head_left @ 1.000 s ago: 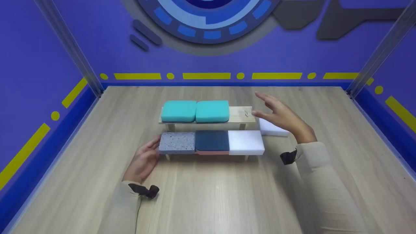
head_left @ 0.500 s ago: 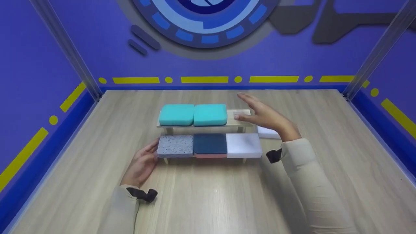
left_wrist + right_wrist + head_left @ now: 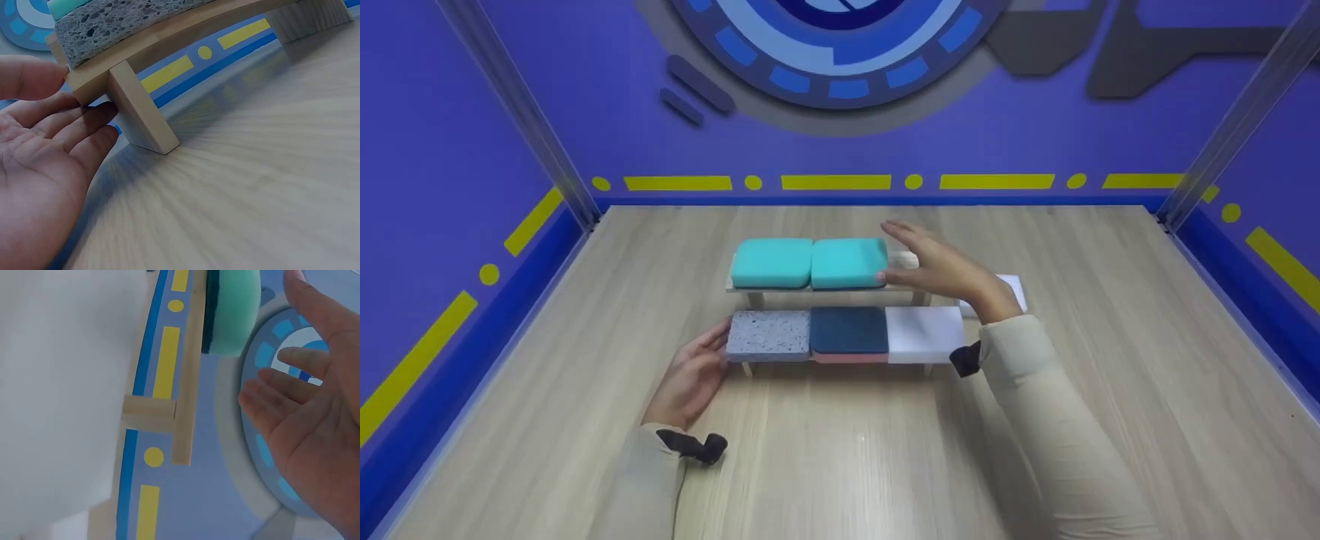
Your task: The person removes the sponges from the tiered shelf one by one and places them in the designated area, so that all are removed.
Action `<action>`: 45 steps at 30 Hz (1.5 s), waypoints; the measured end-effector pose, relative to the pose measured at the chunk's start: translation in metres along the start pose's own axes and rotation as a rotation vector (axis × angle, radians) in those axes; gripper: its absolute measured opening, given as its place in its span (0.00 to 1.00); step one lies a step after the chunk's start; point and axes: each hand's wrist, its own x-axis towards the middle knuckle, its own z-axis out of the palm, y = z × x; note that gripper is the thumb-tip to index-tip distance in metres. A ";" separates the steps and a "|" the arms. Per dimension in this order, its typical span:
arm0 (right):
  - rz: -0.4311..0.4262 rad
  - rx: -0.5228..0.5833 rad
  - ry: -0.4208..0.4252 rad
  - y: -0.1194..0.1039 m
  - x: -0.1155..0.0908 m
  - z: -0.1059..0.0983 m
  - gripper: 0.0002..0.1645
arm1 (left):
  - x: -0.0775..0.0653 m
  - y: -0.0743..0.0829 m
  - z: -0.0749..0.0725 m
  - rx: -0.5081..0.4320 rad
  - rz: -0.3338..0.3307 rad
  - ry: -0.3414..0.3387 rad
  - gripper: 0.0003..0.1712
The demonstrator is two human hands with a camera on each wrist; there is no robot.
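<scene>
Two low wooden racks stand one behind the other. Across the front rack (image 3: 146,121) lie a speckled grey sponge (image 3: 769,335), a dark-topped scouring sponge (image 3: 849,330) with a pink underside, and a white sponge (image 3: 924,334). My left hand (image 3: 690,375) touches the front rack's left end, its thumb at the board's end and its fingers by the leg. On the rear rack (image 3: 185,405) sit a left turquoise sponge (image 3: 772,262) and a right turquoise sponge (image 3: 847,262). My right hand (image 3: 941,266) hovers with spread fingers at the latter's right edge; contact is unclear.
Another white block (image 3: 1011,289) lies on the wooden table (image 3: 825,450) right of the rear rack, partly hidden by my right wrist. Blue panels (image 3: 840,150) enclose the table at the back and sides.
My right hand has moved left over the rear rack's right end to the right turquoise sponge. My left hand stays at the front rack. The sponges keep their places.
</scene>
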 end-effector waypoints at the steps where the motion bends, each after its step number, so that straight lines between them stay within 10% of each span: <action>1: 0.003 -0.001 -0.003 0.000 0.001 0.001 0.51 | 0.000 0.000 0.000 0.003 0.004 -0.004 0.40; 22: 0.092 -0.005 -0.009 -0.010 0.013 0.032 0.49 | -0.006 -0.004 -0.001 0.005 -0.021 0.013 0.40; 45: 0.003 -0.058 0.081 -0.007 0.015 0.030 0.42 | -0.001 -0.001 0.000 0.028 0.019 -0.019 0.39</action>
